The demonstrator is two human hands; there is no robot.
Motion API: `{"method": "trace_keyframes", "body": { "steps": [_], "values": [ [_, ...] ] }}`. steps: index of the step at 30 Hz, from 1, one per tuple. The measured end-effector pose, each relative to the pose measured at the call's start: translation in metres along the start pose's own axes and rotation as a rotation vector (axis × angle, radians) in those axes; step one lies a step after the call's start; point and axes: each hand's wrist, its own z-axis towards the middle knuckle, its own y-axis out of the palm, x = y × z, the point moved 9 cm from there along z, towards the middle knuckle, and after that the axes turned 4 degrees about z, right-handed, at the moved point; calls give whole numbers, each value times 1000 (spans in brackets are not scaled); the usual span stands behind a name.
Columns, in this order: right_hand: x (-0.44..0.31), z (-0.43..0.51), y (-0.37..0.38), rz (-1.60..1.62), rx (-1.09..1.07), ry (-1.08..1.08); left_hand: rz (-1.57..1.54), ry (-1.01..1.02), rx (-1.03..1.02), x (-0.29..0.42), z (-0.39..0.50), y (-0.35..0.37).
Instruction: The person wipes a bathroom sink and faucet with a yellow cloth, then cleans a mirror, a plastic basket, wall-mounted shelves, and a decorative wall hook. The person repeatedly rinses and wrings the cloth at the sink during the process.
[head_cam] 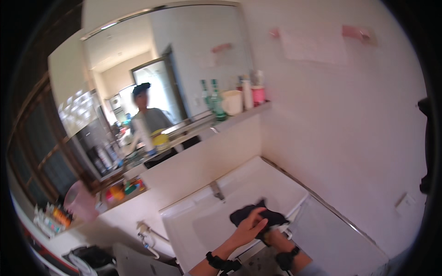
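A dark, bunched cloth [246, 213] is over the right front part of a white washbasin [203, 220]. My left hand [249, 228] reaches across the front of this cloth, fingers and thumb apart, and seems to touch it. Close beside it on the right, my right hand [278, 238] grips the cloth from below; blur and the cloth itself hide most of its fingers. Something white and a bit of yellow show at that hand, too blurred to name. A black band circles each wrist. Behind the cloth stands the basin's metal faucet [217, 191].
A mirror [193, 41] hangs above a ledge with green bottles [218, 103], a cream cup [232, 102] and a yellow container [160, 139]. To the left are a pink bin [81, 201] and a wall pipe tap [148, 231]. A towel [312, 46] hangs at right.
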Motion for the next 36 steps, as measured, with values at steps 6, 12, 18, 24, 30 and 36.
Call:
{"method": "trace_keyframes", "body": {
  "steps": [6, 12, 18, 24, 30, 36],
  "values": [
    [-31, 110, -36, 260, 39, -83, 56, 202, 334, 18, 24, -35],
    [-142, 244, -99, 298, 94, -471, -10, -62, 757, -25, 17, -103],
    [-245, 373, -121, 456, 190, -709, -5, -225, 1006, -61, -41, -114],
    [-294, 371, -87, -451, 612, -1087, -52, -292, 1219, -77, -93, -125],
    [-180, 358, 41, -517, 57, -730, -103, -300, 1198, -80, -70, -141],
    [-181, 380, -17, -248, 219, -916, -2, -284, 1126, -81, -67, -142]
  ]
}}
